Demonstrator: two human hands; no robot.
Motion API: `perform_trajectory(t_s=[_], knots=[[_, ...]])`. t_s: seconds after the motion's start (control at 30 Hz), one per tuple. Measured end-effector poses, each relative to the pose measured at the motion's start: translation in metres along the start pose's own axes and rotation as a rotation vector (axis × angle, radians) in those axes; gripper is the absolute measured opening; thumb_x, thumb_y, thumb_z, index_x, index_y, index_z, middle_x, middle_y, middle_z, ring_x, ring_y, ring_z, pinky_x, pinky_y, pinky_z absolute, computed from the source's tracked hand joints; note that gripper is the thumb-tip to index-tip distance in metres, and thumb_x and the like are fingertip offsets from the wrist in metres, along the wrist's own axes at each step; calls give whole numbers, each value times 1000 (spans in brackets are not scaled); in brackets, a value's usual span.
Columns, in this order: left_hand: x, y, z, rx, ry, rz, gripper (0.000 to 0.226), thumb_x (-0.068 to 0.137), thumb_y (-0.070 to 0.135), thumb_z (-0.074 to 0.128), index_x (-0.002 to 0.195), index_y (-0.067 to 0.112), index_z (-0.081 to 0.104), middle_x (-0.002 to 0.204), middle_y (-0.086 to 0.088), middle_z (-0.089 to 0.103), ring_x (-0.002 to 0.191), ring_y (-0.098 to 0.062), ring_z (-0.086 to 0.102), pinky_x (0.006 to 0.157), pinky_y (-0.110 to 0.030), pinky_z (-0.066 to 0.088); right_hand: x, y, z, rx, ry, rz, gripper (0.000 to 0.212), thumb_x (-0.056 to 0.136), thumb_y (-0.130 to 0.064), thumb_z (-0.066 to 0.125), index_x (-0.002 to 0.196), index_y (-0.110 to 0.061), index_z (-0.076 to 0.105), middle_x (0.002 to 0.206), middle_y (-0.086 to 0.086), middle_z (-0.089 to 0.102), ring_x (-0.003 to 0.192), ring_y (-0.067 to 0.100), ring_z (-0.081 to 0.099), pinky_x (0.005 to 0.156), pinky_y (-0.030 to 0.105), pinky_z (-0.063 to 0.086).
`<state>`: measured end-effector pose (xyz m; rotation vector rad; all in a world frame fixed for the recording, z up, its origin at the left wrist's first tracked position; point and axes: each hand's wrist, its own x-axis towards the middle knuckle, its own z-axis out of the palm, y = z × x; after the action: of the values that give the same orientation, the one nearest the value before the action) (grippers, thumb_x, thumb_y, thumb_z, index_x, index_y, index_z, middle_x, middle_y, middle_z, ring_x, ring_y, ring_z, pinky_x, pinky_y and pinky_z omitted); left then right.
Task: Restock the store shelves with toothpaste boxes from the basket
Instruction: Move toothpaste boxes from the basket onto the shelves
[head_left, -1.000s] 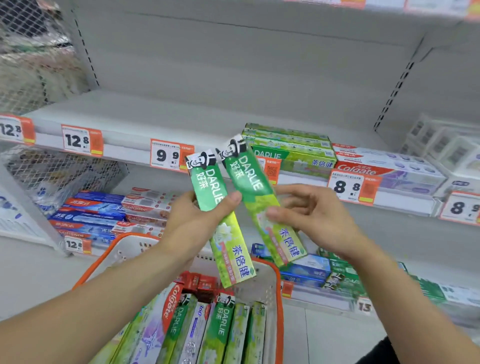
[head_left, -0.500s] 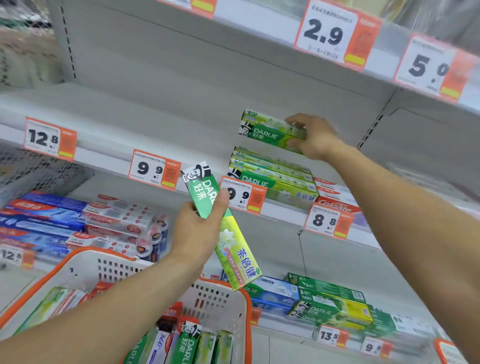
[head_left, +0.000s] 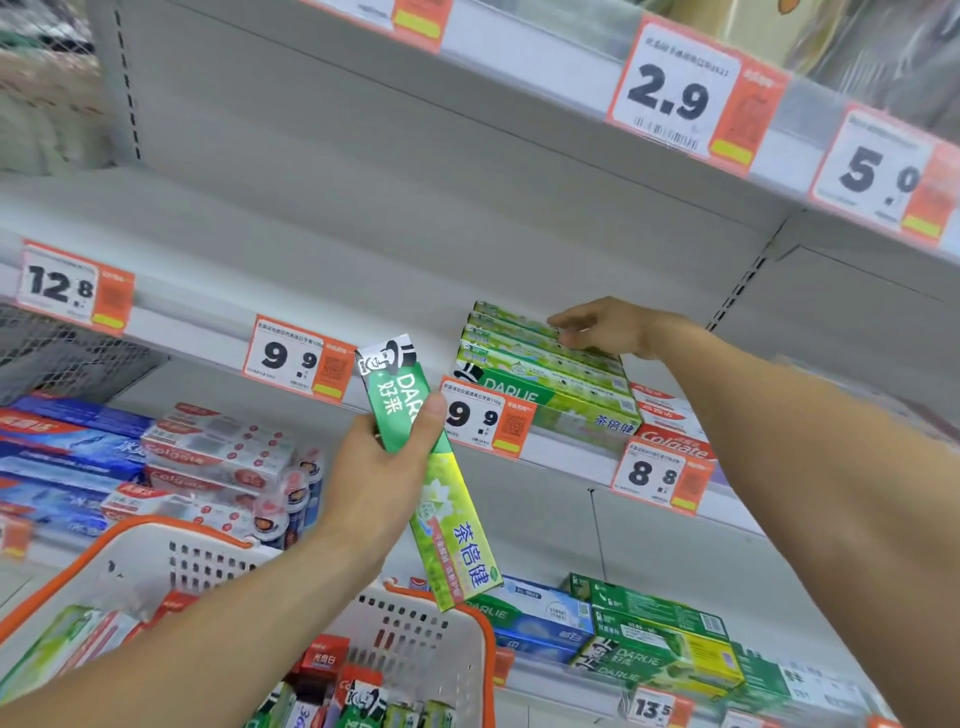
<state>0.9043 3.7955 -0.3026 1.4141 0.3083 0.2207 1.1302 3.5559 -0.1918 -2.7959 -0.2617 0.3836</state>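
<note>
Several boxes (head_left: 363, 701) stand in my basket (head_left: 135, 561); my left hand (head_left: 374, 467) grips a green box (head_left: 441, 499) above it; farther off, my right hand (head_left: 608, 327) lies spread flat on the shelf (head_left: 322, 291) stack (head_left: 540, 364)

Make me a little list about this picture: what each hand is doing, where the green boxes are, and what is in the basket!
left hand: grips a green Darlie box, tilted, above the basket
right hand: fingers straight, resting on the Darlie stack
stack place: middle shelf, behind a 9.9 tag
basket: white with orange rim, more toothpaste boxes inside
</note>
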Motion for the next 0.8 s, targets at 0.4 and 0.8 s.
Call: perform_trajectory(t_s=[0.4,0.8], knots=[[5,6,-1,-113,-23,18,47,79,54,73,102,13,68,88,2,75,75,-10,71,72,-31,53,-155,-85,105,495,-194,-339,67,81,-32,72,141,-20,43,109,6,69,94,29,73,81,47,61],[-1,7,14,22,-204,324,58,78,64,60,115,19,58,98,9,72,86,3,68,72,-15,49,-176,-64,114,642,-16,-288,48,76,-12,83,119,-13,63,101,20,68,90,40,72,79,49,59]])
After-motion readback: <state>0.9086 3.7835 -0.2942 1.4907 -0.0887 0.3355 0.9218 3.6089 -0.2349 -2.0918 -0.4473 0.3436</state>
